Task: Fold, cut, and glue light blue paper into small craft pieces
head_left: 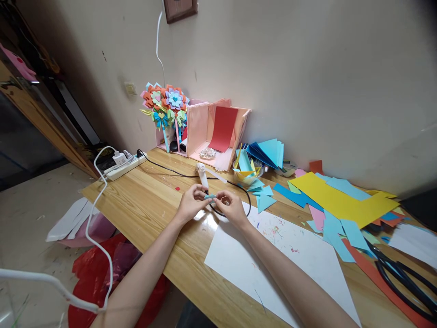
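Between both hands, over the wooden table, is a small light blue piece of paper (210, 197). My left hand (191, 200) pinches its left end with thumb and fingers. On the other end, my right hand (232, 206) has its fingertips closed as well. The exact fold of the paper is too small to make out. Just behind the hands stands a white hot glue gun (202, 176), its black cord looping under and around my right hand. A white sheet (273, 255) with colour marks lies beneath my right forearm.
Paper flowers (174, 99) and a pink box (198, 130) stand by the wall. A bowl of folded paper (246, 171), scattered paper scraps (336, 225) and black scissors (403, 273) lie rightward. A power strip (125, 166) sits at the left edge.
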### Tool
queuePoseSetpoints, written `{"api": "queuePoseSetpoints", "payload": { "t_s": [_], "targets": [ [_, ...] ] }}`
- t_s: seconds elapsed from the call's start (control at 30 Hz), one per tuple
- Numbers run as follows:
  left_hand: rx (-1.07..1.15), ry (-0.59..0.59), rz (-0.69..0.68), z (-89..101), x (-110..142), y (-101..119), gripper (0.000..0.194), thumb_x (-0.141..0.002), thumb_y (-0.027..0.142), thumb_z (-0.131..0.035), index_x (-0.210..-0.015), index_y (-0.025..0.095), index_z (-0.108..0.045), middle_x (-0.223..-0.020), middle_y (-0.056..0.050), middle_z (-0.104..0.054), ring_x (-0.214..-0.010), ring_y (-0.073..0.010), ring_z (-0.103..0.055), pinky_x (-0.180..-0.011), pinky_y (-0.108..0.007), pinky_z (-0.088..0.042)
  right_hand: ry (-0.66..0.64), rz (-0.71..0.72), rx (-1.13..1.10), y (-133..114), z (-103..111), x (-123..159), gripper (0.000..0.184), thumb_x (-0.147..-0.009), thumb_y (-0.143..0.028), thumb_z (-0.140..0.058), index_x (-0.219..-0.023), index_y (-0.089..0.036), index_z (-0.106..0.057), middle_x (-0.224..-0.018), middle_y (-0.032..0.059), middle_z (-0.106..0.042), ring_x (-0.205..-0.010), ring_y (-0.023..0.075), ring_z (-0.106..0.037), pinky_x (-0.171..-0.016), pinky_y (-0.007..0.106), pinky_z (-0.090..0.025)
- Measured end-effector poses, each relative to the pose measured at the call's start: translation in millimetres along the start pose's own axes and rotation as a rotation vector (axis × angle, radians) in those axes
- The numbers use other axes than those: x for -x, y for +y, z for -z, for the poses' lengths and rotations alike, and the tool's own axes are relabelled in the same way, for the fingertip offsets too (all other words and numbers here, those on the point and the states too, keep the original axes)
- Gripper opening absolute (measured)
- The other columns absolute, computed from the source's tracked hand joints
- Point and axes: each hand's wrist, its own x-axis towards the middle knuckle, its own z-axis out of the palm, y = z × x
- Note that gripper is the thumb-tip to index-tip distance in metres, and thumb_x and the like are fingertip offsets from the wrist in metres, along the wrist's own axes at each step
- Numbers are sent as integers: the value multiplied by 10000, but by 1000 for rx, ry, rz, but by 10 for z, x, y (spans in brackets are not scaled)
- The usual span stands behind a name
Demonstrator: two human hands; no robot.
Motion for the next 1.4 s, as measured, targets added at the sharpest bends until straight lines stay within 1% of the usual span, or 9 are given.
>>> {"api": "queuePoseSetpoints", "payload": {
  "t_s": [0.4,0.6,0.7,0.8,0.9,0.97,1.03,1.23,1.4],
  "targets": [
    [84,-127,73,-14,9,34,352,-649,337,-687,-920,131,-597,-763,-32,-635,-741,-145,-601,-705,-250,-459,-88,-69,-126,62,6,-27,249,-717,-397,-601,-739,-149,-621,-656,31,-614,-575,138,-544,-527,251,-423],
    [222,-16,144,40,-36,51,247,-667,355,-676,-723,115,-652,-744,-55,-669,-738,-149,-612,-762,-256,-453,-84,-83,-119,99,-10,-18,238,-702,-386,-615,-722,-149,-615,-616,22,-604,-532,128,-528,-498,248,-412],
    [517,158,216,162,-97,45,189,-663,283,-694,-735,123,-623,-686,-32,-654,-673,-114,-620,-725,-230,-471,-37,-121,-155,103,-13,-30,257,-685,-411,-626,-717,-156,-612,-623,20,-608,-544,135,-540,-502,254,-433],
    [741,508,134,364,-149,29,135,-701,238,-664,-743,146,-575,-549,54,-551,-492,-35,-536,-607,-157,-456,75,-153,-219,112,9,-62,273,-661,-425,-643,-715,-159,-611,-665,30,-624,-607,153,-566,-556,272,-465],
    [700,857,75,542,-162,2,248,-754,368,-591,-660,154,-508,-441,108,-388,-372,-9,-392,-498,-127,-401,180,-148,-271,131,40,-95,273,-642,-414,-664,-726,-158,-624,-721,43,-645,-683,165,-584,-645,285,-467],
    [611,911,104,566,-155,-9,302,-711,413,-618,-622,149,-501,-446,101,-413,-371,-10,-382,-442,-124,-351,201,-169,-301,141,52,-105,283,-630,-417,-673,-734,-157,-630,-736,46,-652,-701,169,-589,-655,285,-463],
    [424,778,134,490,-142,-3,318,-633,426,-676,-607,136,-548,-493,64,-503,-420,-26,-443,-431,-137,-336,179,-194,-321,145,53,-106,301,-620,-432,-677,-732,-156,-632,-725,45,-652,-682,169,-589,-620,277,-461],
    [51,-54,187,50,-47,45,355,-585,456,-697,-694,119,-669,-638,-45,-652,-571,-127,-573,-553,-224,-438,28,-220,-344,129,34,-81,334,-585,-448,-702,-722,-148,-653,-698,52,-661,-636,169,-595,-581,283,-476],
    [14,-139,144,-17,16,55,343,-566,414,-723,-719,111,-674,-714,-65,-683,-662,-169,-606,-650,-268,-465,-82,-212,-313,71,28,-52,327,-657,-454,-639,-766,-149,-686,-719,52,-672,-623,160,-595,-565,274,-466]
  ]
}}
